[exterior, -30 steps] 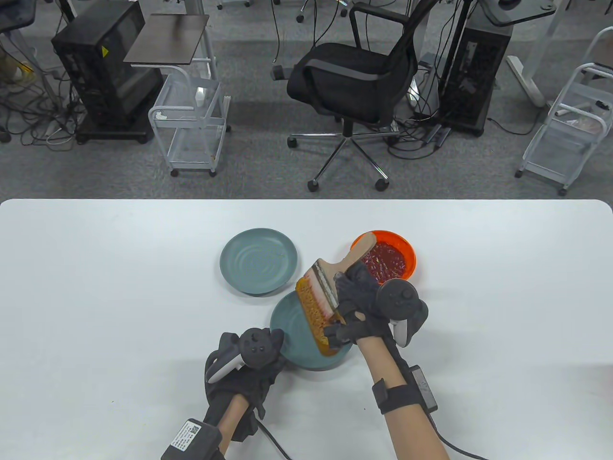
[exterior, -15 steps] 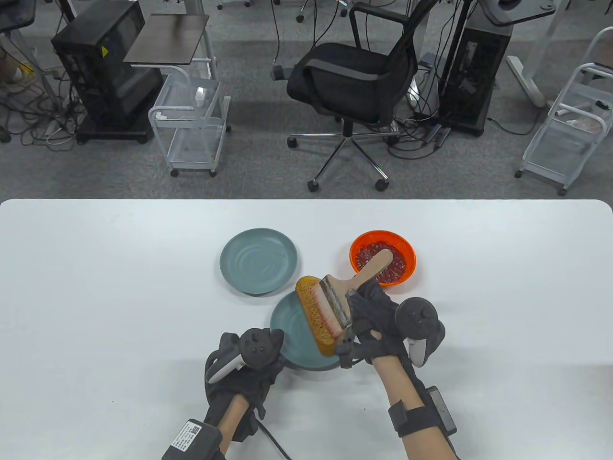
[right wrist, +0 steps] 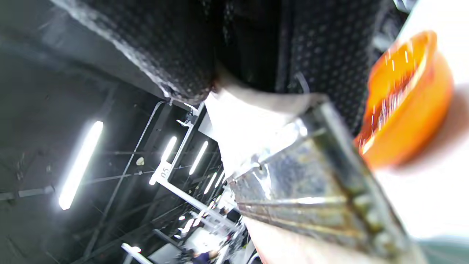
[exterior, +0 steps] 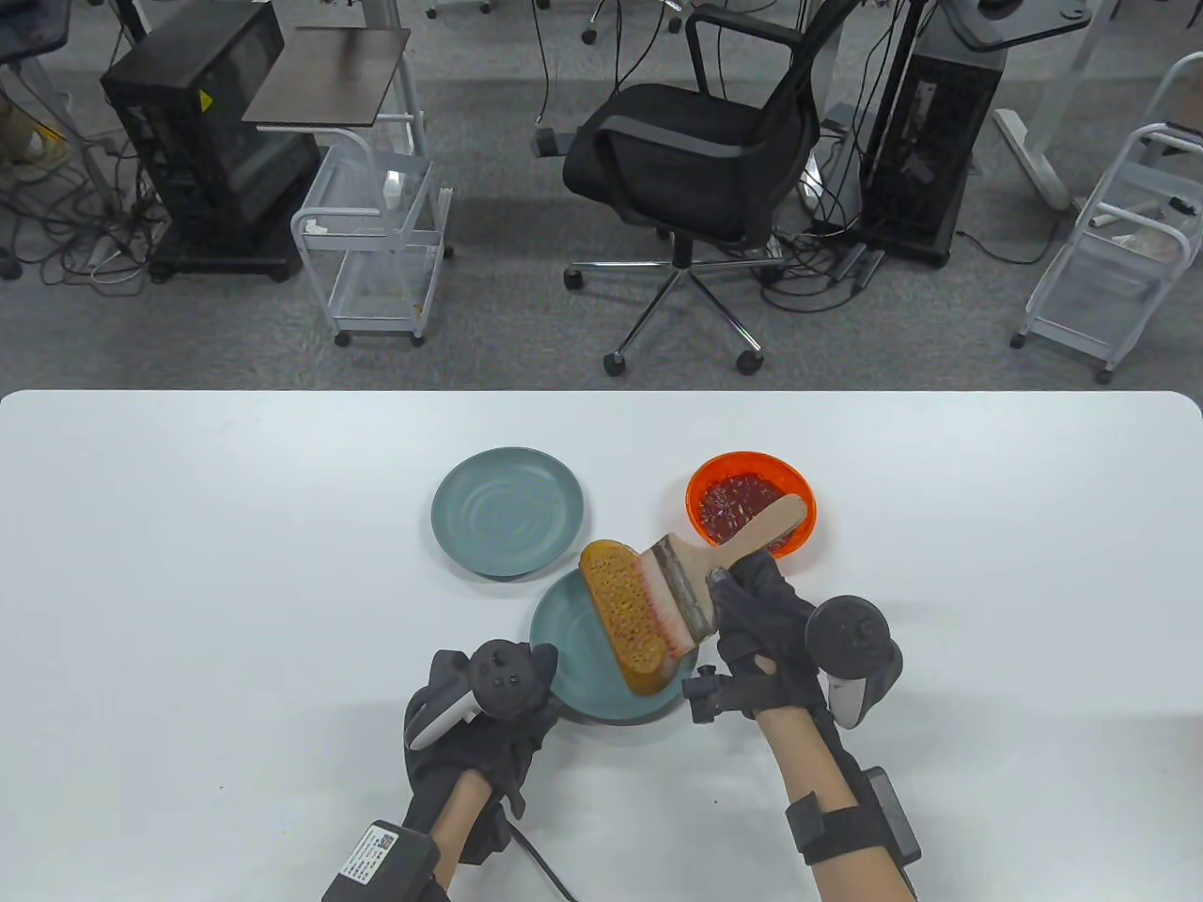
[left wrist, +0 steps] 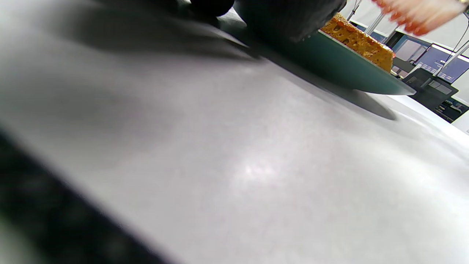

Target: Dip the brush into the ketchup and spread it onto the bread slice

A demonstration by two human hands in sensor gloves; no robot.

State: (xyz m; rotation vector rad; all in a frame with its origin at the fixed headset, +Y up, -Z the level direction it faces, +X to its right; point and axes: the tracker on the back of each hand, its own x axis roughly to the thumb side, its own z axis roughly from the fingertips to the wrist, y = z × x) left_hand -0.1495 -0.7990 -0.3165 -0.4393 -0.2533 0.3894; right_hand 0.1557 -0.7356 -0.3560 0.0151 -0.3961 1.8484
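Brush (exterior: 679,601) dragged rightward across bread slice (exterior: 625,615) on near plate (exterior: 573,648), bristles now at right edge: stroke ending. Right hand (exterior: 761,634) grips handle; left hand (exterior: 489,709) steadies plate, finger pose unclear.

Black dotted gloves on both hands (exterior: 489,723), round black trackers, bare forearms, wrist straps

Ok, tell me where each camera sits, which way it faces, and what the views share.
Table view: high, looking down at the table; both forearms show, left hand at the plate, right hand holding the brush on the bread slice.
Left wrist view: low at tabletop level, looking across to plate and bread; dark glove at top.
Right wrist view: tilted, facing the brush ferrule and ketchup bowl; glove at top.
Shared: bread in table and left wrist views; bowl and brush in table and right wrist views.
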